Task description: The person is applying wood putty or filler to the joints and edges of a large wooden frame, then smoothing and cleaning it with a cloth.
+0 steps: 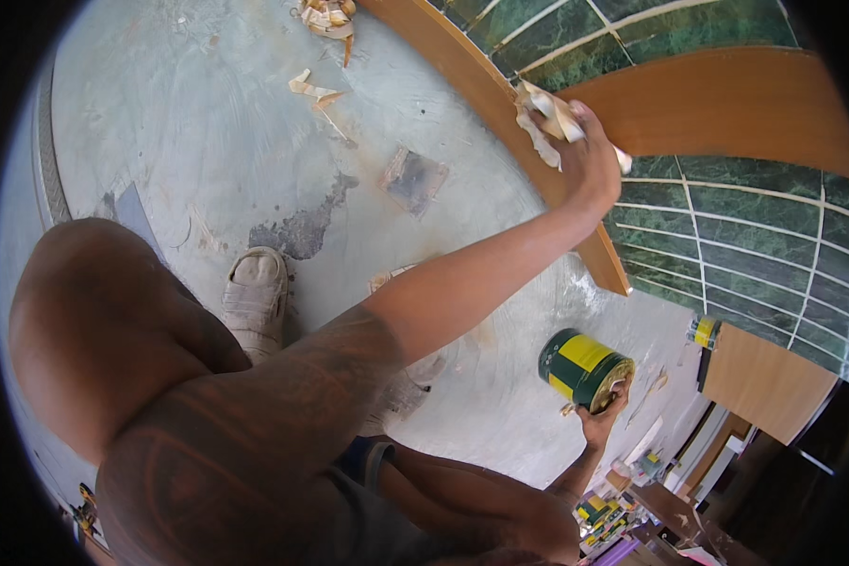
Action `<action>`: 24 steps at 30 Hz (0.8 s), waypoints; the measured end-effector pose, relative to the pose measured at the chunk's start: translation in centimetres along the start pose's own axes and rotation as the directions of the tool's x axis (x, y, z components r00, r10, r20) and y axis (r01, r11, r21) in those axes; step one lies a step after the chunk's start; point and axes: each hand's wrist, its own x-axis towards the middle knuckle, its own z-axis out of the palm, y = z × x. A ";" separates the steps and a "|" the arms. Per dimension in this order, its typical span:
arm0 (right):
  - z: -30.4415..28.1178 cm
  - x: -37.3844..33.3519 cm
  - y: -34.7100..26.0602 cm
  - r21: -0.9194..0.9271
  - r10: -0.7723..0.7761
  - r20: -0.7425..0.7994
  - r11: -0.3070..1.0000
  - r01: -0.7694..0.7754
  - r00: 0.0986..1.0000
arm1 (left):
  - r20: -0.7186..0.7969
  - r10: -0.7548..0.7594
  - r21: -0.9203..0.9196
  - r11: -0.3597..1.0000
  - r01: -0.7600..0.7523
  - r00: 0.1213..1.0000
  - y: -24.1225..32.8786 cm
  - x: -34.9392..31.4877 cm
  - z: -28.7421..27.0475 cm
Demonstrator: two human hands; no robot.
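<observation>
My left hand (590, 156) is closed round a crumpled cream-white wad (549, 118) with loose folded ends. I cannot tell whether it is cloth or paper tape. It is against or just over the brown wooden board (707, 94), where that meets a curved brown edge strip (481, 80). Lower right, my right hand (606, 420) grips a dark green tin (580, 366) with a yellow label by its end. The tin is tilted over the grey floor, apart from the board. Its contents cannot be made out.
Green marbled tiles (726, 212) with white joints lie on both sides of the board. Stained crumpled strips (328, 17) and a torn scrap (311, 87) lie on the grey floor (160, 104). More tins (599, 514) crowd the lower right, near a wooden panel (769, 382).
</observation>
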 end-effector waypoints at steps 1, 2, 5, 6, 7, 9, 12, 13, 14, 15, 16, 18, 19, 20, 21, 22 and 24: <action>1.4 0.6 -0.2 0.058 -0.046 0.004 0.997 0.046 0.999 | -0.038 0.091 0.040 0.995 -0.089 0.995 -0.1 0.4 -0.6; 0.8 -0.3 0.0 0.081 -0.056 -0.014 0.995 0.057 0.998 | -0.059 0.133 0.063 0.990 -0.130 0.989 0.0 -1.2 -0.3; -1.5 -1.4 0.2 0.024 0.028 -0.031 0.999 -0.027 0.999 | 0.336 0.438 0.550 0.627 -0.552 0.834 0.5 -8.2 3.5; -1.6 -1.4 -0.1 0.017 0.056 -0.023 0.998 -0.055 0.998 | 0.451 0.564 0.621 0.359 -0.697 0.692 1.1 -8.3 3.1; -0.4 -0.2 -0.5 -0.006 -0.058 -0.007 0.998 0.058 0.998 | 0.411 0.539 0.638 0.406 -0.654 0.736 0.7 -6.4 1.1; -1.5 -1.4 -0.4 -0.002 -0.021 -0.039 1.000 0.021 0.999 | 0.245 -0.324 0.046 0.945 0.323 0.914 2.5 -5.7 -1.0; 0.4 -0.1 -1.1 0.004 0.041 0.005 0.999 -0.041 0.999 | 0.051 0.134 0.132 0.981 -0.140 0.990 3.1 -3.8 -0.2; -0.4 -0.1 -0.2 0.042 0.011 -0.031 0.999 -0.010 0.999 | 0.150 0.288 0.286 0.903 -0.320 0.946 3.2 -4.2 1.7; -0.6 -1.2 -0.1 0.097 -0.001 -0.049 0.995 0.006 0.999 | 0.266 0.403 0.435 0.760 -0.482 0.876 3.0 -5.0 2.7; -1.0 -0.8 0.4 -0.003 0.014 -0.039 1.000 -0.014 0.999 | 0.401 0.477 0.539 0.567 -0.622 0.782 2.9 -5.7 3.4; -0.7 -0.6 0.3 0.000 0.026 -0.040 1.000 -0.026 0.999 | 0.547 0.512 0.585 0.333 -0.740 0.663 2.4 -6.0 3.7; -0.8 -1.1 -0.1 -0.016 -0.015 -0.069 1.000 0.014 0.997 | 0.590 0.528 0.526 0.322 -0.787 0.611 1.6 -6.6 2.8; -1.9 -1.6 0.3 -0.029 -0.003 -0.068 1.000 0.001 0.998 | 0.618 0.566 0.450 0.313 -0.836 0.545 1.2 -6.7 2.6; -2.0 -1.5 0.3 -0.030 -0.014 -0.077 0.999 0.012 0.997 | 0.557 0.586 0.535 0.288 -0.794 0.589 -0.3 -5.5 0.4; -2.3 -1.7 0.4 -0.067 -0.035 -0.072 0.997 0.030 0.997 | 0.392 0.558 0.518 0.523 -0.677 0.731 -1.6 -4.8 -1.5; 0.0 -0.2 -0.3 -0.063 -0.088 -0.046 0.994 0.085 0.995 | 0.235 0.456 0.551 0.665 -0.504 0.858 -2.2 -1.6 -5.1; 1.5 0.7 -0.5 0.012 -0.052 -0.036 0.999 0.052 0.998 | 0.050 0.400 0.790 0.545 -0.281 0.915 -2.3 0.6 -8.0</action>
